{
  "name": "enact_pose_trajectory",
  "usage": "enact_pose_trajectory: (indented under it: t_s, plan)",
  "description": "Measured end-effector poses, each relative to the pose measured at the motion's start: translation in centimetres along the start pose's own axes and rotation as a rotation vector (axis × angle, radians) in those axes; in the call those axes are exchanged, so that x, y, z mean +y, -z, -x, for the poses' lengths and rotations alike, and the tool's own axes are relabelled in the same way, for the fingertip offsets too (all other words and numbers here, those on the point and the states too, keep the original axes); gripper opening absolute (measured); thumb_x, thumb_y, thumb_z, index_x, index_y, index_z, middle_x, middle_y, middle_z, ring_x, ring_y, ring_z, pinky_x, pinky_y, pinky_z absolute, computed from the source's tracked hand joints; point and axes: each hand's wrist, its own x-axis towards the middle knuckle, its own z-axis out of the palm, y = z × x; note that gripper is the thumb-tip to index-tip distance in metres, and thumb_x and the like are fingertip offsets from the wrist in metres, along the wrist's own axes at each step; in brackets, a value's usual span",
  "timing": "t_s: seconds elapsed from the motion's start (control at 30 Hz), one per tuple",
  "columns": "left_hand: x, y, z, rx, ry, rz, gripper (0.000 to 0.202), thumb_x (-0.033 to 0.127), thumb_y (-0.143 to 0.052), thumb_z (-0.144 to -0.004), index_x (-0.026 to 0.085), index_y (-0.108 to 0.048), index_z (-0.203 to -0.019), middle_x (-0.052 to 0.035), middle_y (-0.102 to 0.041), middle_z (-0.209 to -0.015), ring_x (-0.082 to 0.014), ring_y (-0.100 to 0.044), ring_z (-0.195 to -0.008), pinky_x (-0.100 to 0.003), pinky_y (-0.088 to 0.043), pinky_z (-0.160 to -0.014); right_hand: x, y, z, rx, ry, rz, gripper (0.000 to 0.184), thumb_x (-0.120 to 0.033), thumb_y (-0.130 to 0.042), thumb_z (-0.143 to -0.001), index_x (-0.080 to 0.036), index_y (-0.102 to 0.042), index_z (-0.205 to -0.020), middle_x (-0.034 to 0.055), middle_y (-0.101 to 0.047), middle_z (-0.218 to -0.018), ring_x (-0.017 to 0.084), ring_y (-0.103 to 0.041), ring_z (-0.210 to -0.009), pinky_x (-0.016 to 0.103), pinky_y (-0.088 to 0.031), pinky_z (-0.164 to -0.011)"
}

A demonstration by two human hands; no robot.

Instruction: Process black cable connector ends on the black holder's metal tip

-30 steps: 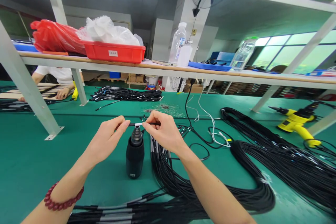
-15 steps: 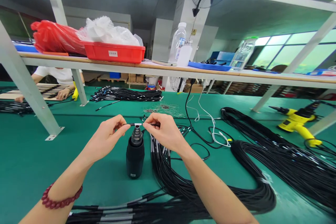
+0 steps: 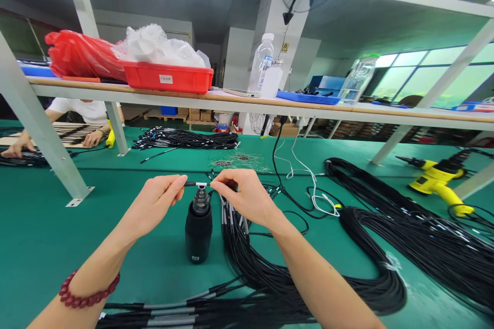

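My left hand (image 3: 154, 203) and my right hand (image 3: 245, 199) pinch a thin black cable with a white band (image 3: 200, 184) between their fingertips, one on each side of the band. The cable runs level just above the ribbed tip of a black upright cylindrical holder (image 3: 198, 226), which stands on the green mat (image 3: 77, 247). A bundle of black cables with silver sleeves (image 3: 241, 252) fans out under my right hand and wrist. Its ends lie close to the holder.
Large coils of black cable (image 3: 386, 239) lie to the right, near a yellow power tool (image 3: 436, 187). A white-legged shelf overhead carries a red tray (image 3: 165, 78) and bottles. Far left, a co-worker's hands (image 3: 92, 139) work at cables.
My hands have sunk slightly lower and moved closer to the holder's tip, with the cable still pinched. The co-worker's hand has moved out to the far left.
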Motion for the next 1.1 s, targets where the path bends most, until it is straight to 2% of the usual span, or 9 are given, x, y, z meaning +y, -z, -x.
enact_pose_trajectory:
  t_s: [0.13, 0.33, 0.5, 0.63, 0.83, 0.97, 1.1]
  plan:
    - [0.0, 0.1, 0.0, -0.017, -0.017, -0.019, 0.05, 0.057, -0.039, -0.095, 0.02, -0.047, -0.064, 0.0047, -0.044, -0.061, -0.0125, -0.038, -0.057, -0.026, -0.028, -0.055, 0.3, 0.3, -0.2, -0.048, -0.019, 0.033, 0.027, -0.022, -0.058, -0.094, -0.015, -0.069, -0.07, -0.0018, -0.062, -0.061, 0.009, -0.046, -0.054, 0.024, -0.03, -0.052]
    - [0.1, 0.2, -0.1, -0.044, -0.006, 0.015, 0.038, 0.053, -0.047, -0.093, 0.021, -0.05, -0.072, 0.0049, -0.045, -0.067, -0.0134, -0.038, -0.062, -0.026, -0.029, -0.056, 0.9, -0.1, -0.4, 0.004, -0.041, -0.008, 0.019, -0.017, -0.064, -0.089, -0.015, -0.069, -0.072, -0.0022, -0.062, -0.062, 0.009, -0.046, -0.054, 0.023, -0.032, -0.052]
    - [0.1, 0.3, 0.0, -0.016, -0.066, 0.008, 0.032, 0.051, -0.05, -0.093, 0.022, -0.051, -0.078, 0.0046, -0.047, -0.069, -0.0146, -0.039, -0.066, -0.026, -0.031, -0.059, 0.6, 0.0, -0.3, 0.008, -0.004, 0.059, 0.018, -0.014, -0.063, -0.09, -0.015, -0.069, -0.074, -0.0011, -0.066, -0.068, 0.01, -0.051, -0.059, 0.023, -0.034, -0.056]
    - [0.0, 0.3, 0.1, -0.005, -0.048, 0.005, 0.036, 0.054, -0.047, -0.094, 0.022, -0.051, -0.076, 0.0038, -0.05, -0.071, -0.015, -0.043, -0.067, -0.026, -0.032, -0.06, 0.0, 0.4, -0.2, -0.034, 0.048, 0.146, 0.024, -0.016, -0.059, -0.094, -0.014, -0.067, -0.072, -0.0011, -0.065, -0.068, 0.01, -0.049, -0.06, 0.024, -0.033, -0.058]
    - [-0.2, 0.2, 0.0, 0.013, 0.027, -0.054, 0.054, 0.061, -0.035, -0.095, 0.02, -0.055, -0.065, 0.002, -0.052, -0.058, -0.015, -0.046, -0.056, -0.027, -0.032, -0.054, -0.2, 0.5, 0.0, 0.002, 0.031, 0.106, 0.021, -0.013, -0.06, -0.093, -0.015, -0.068, -0.074, -0.0008, -0.066, -0.069, 0.011, -0.052, -0.061, 0.024, -0.035, -0.06]
    - [0.0, 0.2, -0.2, 0.061, -0.01, -0.085, 0.048, 0.057, -0.041, -0.094, 0.02, -0.055, -0.067, 0.0028, -0.053, -0.06, -0.0138, -0.045, -0.055, -0.025, -0.032, -0.053, 0.1, 0.4, 0.1, 0.012, 0.031, 0.081, 0.02, -0.013, -0.061, -0.092, -0.016, -0.069, -0.074, -0.0007, -0.067, -0.07, 0.011, -0.052, -0.061, 0.024, -0.037, -0.06]
    - [0.1, 0.1, -0.3, 0.094, 0.012, -0.076, 0.037, 0.053, -0.049, -0.091, 0.021, -0.056, -0.073, 0.0035, -0.053, -0.065, -0.0136, -0.042, -0.058, -0.025, -0.031, -0.054, 0.4, 0.0, -0.1, 0.023, 0.022, 0.041, 0.016, -0.011, -0.064, -0.089, -0.016, -0.07, -0.074, -0.0007, -0.069, -0.071, 0.011, -0.053, -0.061, 0.023, -0.038, -0.058]
